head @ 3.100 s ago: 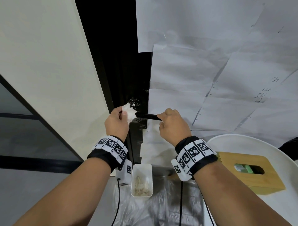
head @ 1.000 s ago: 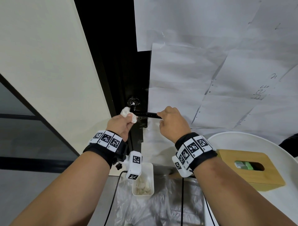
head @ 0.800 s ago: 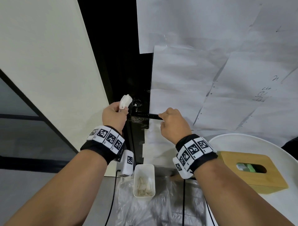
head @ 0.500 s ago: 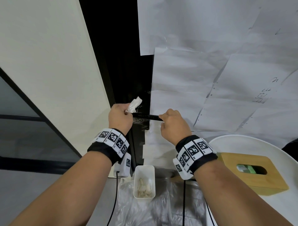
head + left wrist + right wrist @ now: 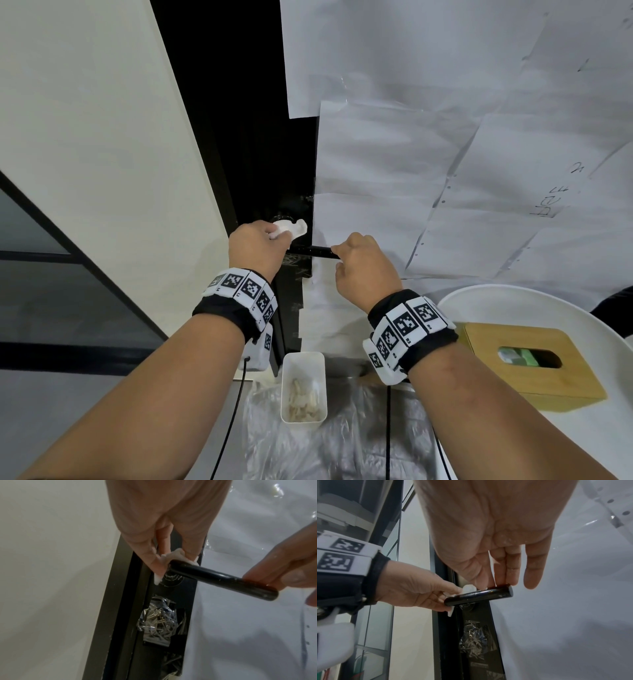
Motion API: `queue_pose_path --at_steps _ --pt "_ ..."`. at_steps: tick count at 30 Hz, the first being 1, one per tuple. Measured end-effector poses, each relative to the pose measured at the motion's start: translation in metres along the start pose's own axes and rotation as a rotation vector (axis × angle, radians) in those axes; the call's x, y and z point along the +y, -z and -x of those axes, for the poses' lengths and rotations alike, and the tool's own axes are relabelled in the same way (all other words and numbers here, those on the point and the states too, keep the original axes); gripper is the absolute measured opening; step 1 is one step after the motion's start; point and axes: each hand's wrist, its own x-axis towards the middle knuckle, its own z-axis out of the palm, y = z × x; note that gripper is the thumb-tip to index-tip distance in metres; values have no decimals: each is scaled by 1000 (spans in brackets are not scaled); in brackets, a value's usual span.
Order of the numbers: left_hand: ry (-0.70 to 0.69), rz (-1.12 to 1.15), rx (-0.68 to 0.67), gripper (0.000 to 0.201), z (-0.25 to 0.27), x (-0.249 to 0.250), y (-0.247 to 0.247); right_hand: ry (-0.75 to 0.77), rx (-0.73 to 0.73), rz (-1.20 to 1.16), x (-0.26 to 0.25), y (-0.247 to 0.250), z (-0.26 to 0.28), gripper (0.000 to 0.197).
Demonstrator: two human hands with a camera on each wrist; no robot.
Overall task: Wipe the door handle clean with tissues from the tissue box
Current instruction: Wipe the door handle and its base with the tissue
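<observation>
The black door handle (image 5: 313, 251) (image 5: 221, 578) (image 5: 479, 595) sticks out level from the dark door edge. My left hand (image 5: 258, 245) (image 5: 164, 555) (image 5: 419, 592) pinches a crumpled white tissue (image 5: 291, 229) (image 5: 178, 557) (image 5: 468, 588) and holds it against the handle's inner end, by the round base. My right hand (image 5: 359, 263) (image 5: 498, 574) pinches the handle's free end between thumb and fingers. The wooden tissue box (image 5: 527, 363) stands on a round white table (image 5: 513, 301) at the lower right.
White paper sheets under clear film (image 5: 428, 154) cover the door to the right. A cream wall (image 5: 102, 154) is at left. Below the handle stands a small white bin (image 5: 303, 387) with used tissues, on crinkled plastic sheet (image 5: 325, 445). Taped plastic (image 5: 159, 620) covers the lock plate.
My left hand has kept working the tissue around the handle's inner end, from beside it to over it and now to its top near the base. The right hand has stayed on the handle's end.
</observation>
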Motion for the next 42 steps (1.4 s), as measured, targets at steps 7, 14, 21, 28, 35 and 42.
queue_pose_path --at_steps 7,14,21,28,35,42 --pt "101 -51 -99 52 -15 7 -6 -2 1 17 -1 -1 -1 30" --pt "175 59 -107 43 -25 5 -4 3 -23 8 1 2 -2 33" --pt "306 215 -112 28 -17 -2 -7 11 -36 13 1 4 -1 33" --pt "24 61 -81 22 -10 7 0 0 -25 24 -1 3 -4 29" --pt "-168 -228 -184 28 -11 12 -1 -12 -17 49 -3 2 -7 26" --pt "-81 -138 -297 28 -13 10 11 -2 -26 33 0 3 -4 29"
